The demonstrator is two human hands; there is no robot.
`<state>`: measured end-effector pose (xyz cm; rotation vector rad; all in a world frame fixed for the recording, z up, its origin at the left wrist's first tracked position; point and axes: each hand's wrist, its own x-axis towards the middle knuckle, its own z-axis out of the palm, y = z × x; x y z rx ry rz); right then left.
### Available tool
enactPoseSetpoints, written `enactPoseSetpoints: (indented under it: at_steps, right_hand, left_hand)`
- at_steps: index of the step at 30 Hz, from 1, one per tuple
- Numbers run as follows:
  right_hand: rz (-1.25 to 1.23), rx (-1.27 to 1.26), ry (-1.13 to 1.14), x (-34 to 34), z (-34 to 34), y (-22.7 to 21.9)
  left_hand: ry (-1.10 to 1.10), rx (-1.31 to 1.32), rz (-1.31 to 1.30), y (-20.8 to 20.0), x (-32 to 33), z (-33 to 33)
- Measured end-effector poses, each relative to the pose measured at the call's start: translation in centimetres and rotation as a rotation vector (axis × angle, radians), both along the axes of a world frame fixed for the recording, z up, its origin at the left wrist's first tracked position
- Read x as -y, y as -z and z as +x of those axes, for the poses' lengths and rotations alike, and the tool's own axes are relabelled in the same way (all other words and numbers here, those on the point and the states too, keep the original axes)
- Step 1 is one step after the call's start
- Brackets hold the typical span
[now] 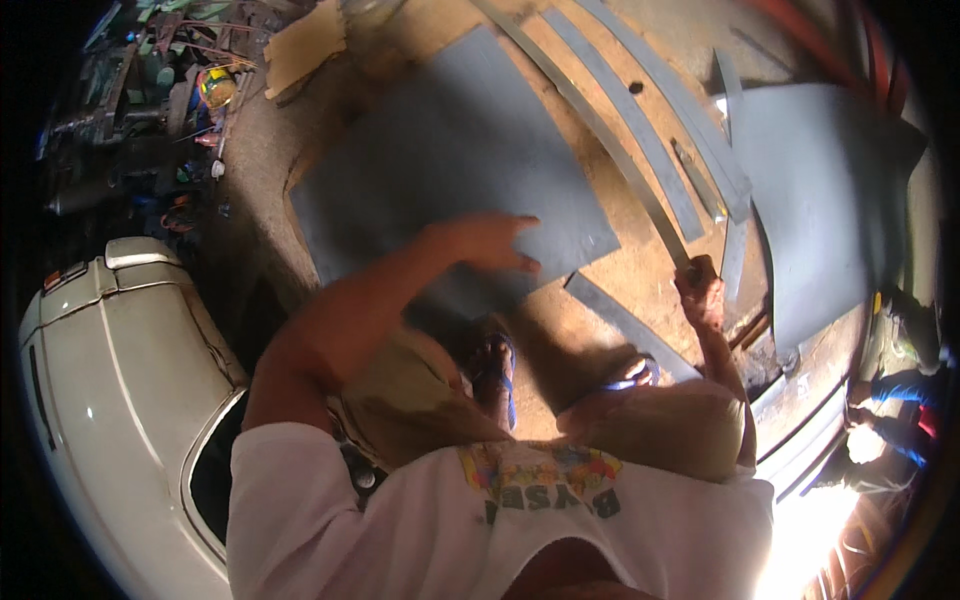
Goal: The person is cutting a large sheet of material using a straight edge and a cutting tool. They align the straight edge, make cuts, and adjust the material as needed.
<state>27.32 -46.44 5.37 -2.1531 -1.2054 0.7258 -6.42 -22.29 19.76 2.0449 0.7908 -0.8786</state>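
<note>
My left hand (490, 243) is over the near part of a large dark grey sheet (450, 140) on the ground. Its thumb and a finger stretch apart toward the right, holding nothing; whether it touches the sheet I cannot tell. My right hand (702, 292) is closed around the near end of a long, narrow metal strip (610, 145), which runs away from me along the sheet's right side. Beyond that strip lie two more flat grey strips (640, 125). A short grey strip (630, 325) lies between the sheet's near corner and my right foot.
A pale car (110, 390) stands close on my left. Cluttered scrap and tools (150, 110) fill the far left, beside a cardboard piece (305, 45). Another grey sheet (820, 200) lies at the right. A person's blue sleeve (900, 388) shows at the right edge.
</note>
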Motion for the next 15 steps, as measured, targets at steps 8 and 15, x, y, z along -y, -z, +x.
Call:
enactPoseSetpoints:
  at_steps: [8,15]
  right_hand:
    - [0.042,-0.117,0.062,5.9,-8.7,1.7]
    - [-0.136,-0.136,-0.011,9.5,-14.0,4.8]
  left_hand:
    - [-0.905,0.308,-0.128,12.7,-7.9,3.3]
    - [-1.837,0.741,-0.253,22.6,-7.2,5.5]
